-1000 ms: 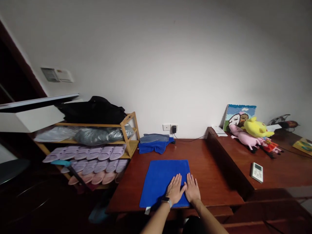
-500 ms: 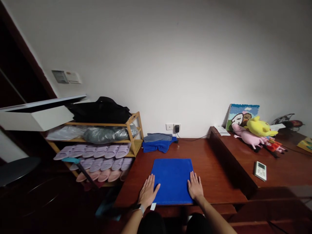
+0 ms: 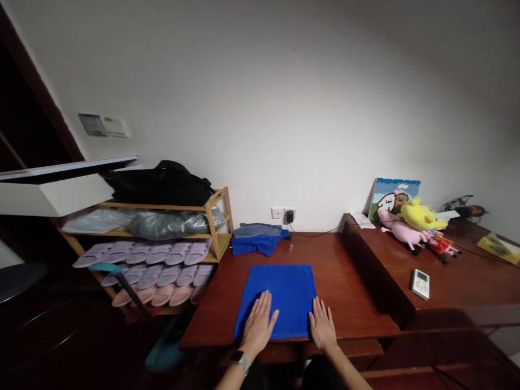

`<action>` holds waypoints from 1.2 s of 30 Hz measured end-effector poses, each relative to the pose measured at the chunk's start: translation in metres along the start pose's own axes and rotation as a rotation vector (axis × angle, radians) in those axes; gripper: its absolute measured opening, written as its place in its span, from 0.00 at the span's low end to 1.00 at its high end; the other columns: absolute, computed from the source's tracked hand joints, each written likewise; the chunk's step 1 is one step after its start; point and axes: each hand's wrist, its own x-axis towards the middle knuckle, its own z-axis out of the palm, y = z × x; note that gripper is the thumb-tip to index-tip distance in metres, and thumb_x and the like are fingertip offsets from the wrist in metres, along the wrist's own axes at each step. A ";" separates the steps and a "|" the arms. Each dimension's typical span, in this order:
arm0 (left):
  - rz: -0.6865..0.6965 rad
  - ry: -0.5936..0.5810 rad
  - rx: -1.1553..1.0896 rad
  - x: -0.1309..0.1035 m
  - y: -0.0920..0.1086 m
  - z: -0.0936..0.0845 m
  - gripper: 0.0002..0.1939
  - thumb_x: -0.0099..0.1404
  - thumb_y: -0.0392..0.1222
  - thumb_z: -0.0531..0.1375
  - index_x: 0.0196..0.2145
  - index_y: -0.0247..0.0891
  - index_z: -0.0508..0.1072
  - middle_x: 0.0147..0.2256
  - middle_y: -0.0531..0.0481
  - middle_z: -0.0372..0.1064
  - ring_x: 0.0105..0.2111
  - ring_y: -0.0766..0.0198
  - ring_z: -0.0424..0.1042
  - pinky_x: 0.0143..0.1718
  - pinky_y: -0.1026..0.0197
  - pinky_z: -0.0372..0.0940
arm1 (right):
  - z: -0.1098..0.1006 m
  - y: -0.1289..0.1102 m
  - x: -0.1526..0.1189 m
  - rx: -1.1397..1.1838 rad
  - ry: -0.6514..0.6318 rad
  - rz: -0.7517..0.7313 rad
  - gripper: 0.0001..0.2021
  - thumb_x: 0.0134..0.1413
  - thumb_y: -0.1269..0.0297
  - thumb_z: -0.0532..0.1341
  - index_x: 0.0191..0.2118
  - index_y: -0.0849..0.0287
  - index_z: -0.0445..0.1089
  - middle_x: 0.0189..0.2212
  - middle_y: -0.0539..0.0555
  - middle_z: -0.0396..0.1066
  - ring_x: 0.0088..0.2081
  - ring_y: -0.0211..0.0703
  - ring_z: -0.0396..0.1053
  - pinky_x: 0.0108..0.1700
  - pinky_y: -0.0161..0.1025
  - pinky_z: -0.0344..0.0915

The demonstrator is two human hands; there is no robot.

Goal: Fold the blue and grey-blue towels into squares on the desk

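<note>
A blue cloth (image 3: pixel 280 292) lies spread out on the brown wooden table (image 3: pixel 353 303), close to its front edge. My left hand (image 3: pixel 259 325), with a watch on the wrist, is over the cloth's lower left part, fingers stretched out and pointing forward. At the cloth's right edge, near the lower corner, rests my right hand (image 3: pixel 323 325), its fingers extended too. Neither hand grips anything. Farther back on the table, by the wall, sit a rumpled blue cloth (image 3: pixel 254 246) and a greyish-blue cloth (image 3: pixel 258 231).
A wooden rack (image 3: pixel 221 216) with slippers (image 3: pixel 158 253) and a black bag (image 3: pixel 160 184) stands left. On the raised surface at right are a white remote (image 3: pixel 420 284), plush toys (image 3: pixel 420 215) and a picture (image 3: pixel 394 192). A black plug (image 3: pixel 290 216) has a trailing cord.
My left hand has moved from the cloth's left edge inward over the cloth. My right hand stays by the right edge. The camera view has shifted slightly.
</note>
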 end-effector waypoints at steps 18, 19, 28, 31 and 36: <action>-0.152 -0.172 0.050 -0.022 -0.013 0.015 0.38 0.75 0.62 0.40 0.74 0.37 0.49 0.72 0.42 0.47 0.72 0.51 0.47 0.72 0.40 0.48 | -0.002 -0.002 -0.008 0.013 0.044 -0.009 0.33 0.71 0.53 0.37 0.75 0.60 0.42 0.75 0.49 0.37 0.76 0.46 0.34 0.75 0.51 0.31; -0.193 -0.167 0.063 -0.029 -0.028 0.008 0.39 0.75 0.63 0.40 0.73 0.35 0.50 0.72 0.41 0.47 0.72 0.51 0.47 0.72 0.41 0.48 | -0.002 -0.002 -0.008 0.005 0.035 -0.007 0.33 0.71 0.53 0.37 0.75 0.61 0.42 0.75 0.49 0.37 0.76 0.46 0.34 0.75 0.51 0.31; -0.251 0.005 0.083 -0.080 -0.077 0.001 0.37 0.74 0.60 0.43 0.72 0.36 0.54 0.71 0.42 0.53 0.71 0.53 0.53 0.72 0.44 0.52 | -0.002 -0.011 -0.016 -0.016 0.037 0.035 0.32 0.71 0.54 0.39 0.75 0.59 0.43 0.75 0.51 0.37 0.75 0.50 0.35 0.74 0.55 0.35; -0.253 0.072 0.056 -0.087 -0.077 0.007 0.36 0.74 0.58 0.44 0.73 0.39 0.53 0.70 0.45 0.56 0.70 0.53 0.55 0.71 0.44 0.53 | 0.006 -0.014 -0.030 -0.003 0.066 -0.011 0.32 0.71 0.52 0.38 0.75 0.56 0.43 0.75 0.48 0.36 0.75 0.48 0.35 0.75 0.54 0.35; -0.306 0.205 0.007 -0.105 -0.077 0.010 0.34 0.73 0.54 0.43 0.73 0.41 0.53 0.68 0.46 0.62 0.69 0.52 0.58 0.70 0.41 0.55 | 0.011 -0.014 -0.047 -0.012 0.045 -0.029 0.31 0.71 0.52 0.37 0.75 0.54 0.43 0.75 0.47 0.36 0.76 0.48 0.33 0.75 0.53 0.35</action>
